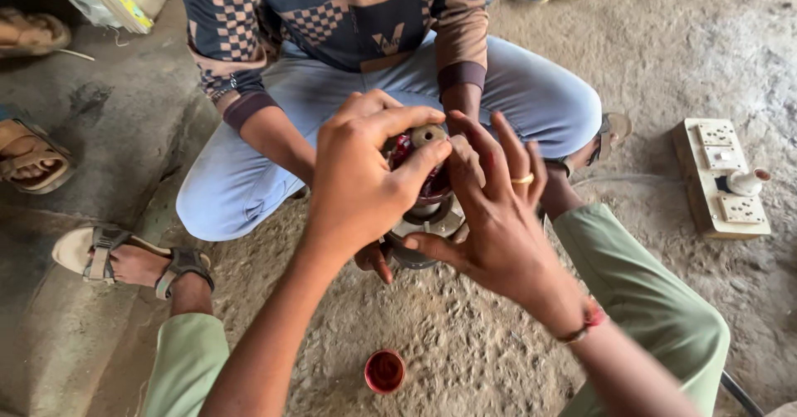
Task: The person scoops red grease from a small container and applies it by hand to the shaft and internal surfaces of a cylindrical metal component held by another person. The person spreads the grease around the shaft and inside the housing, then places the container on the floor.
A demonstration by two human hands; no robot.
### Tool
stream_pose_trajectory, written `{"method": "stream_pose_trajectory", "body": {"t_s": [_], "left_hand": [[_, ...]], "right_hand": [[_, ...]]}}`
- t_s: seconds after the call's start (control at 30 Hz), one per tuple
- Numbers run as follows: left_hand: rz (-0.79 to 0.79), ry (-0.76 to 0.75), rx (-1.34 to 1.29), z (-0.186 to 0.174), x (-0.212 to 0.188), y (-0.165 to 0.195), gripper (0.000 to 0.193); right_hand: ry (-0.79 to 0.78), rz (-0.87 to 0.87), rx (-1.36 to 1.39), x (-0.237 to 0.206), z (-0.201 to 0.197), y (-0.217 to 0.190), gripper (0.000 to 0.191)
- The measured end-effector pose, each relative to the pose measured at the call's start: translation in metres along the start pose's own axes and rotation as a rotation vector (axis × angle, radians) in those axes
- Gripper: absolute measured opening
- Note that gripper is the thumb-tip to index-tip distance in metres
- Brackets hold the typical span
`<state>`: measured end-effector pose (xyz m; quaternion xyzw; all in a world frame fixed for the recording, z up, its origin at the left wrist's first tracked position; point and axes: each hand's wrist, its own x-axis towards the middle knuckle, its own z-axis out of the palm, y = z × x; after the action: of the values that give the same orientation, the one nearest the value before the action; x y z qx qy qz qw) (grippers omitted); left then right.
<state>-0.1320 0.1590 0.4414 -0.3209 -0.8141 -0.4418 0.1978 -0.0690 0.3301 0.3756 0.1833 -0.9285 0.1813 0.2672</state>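
Note:
My left hand (361, 176) and my right hand (494, 209) meet over a small motor part (427, 209), a grey metal body with dark red windings and a round shaft end on top. My left thumb and fingers press on the top of the part near the shaft. My right hand cups its right side, with a gold ring on one finger and a red band at the wrist. A person (349, 43) squatting opposite holds the part from below; their fingers (374, 259) show under my left hand.
A small round cap of red liquid (384, 371) lies on the dusty concrete floor near me. A wooden switch-and-socket board (721, 176) with a plug lies at the right. Sandalled feet (124, 259) sit at the left, and more sandals (29, 156) further left.

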Motion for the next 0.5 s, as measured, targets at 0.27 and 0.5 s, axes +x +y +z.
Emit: {"method": "stream_pose_trajectory", "body": {"t_s": [0.27, 0.5], "left_hand": [[0.026, 0.011, 0.011, -0.005, -0.011, 0.001, 0.026], [0.105, 0.069, 0.15, -0.008, -0.015, 0.012, 0.03]], "right_hand": [[-0.236, -0.389, -0.334, 0.02, -0.05, 0.047, 0.102], [-0.085, -0.3, 0.132, 0.023, -0.044, 0.032, 0.099]]}}
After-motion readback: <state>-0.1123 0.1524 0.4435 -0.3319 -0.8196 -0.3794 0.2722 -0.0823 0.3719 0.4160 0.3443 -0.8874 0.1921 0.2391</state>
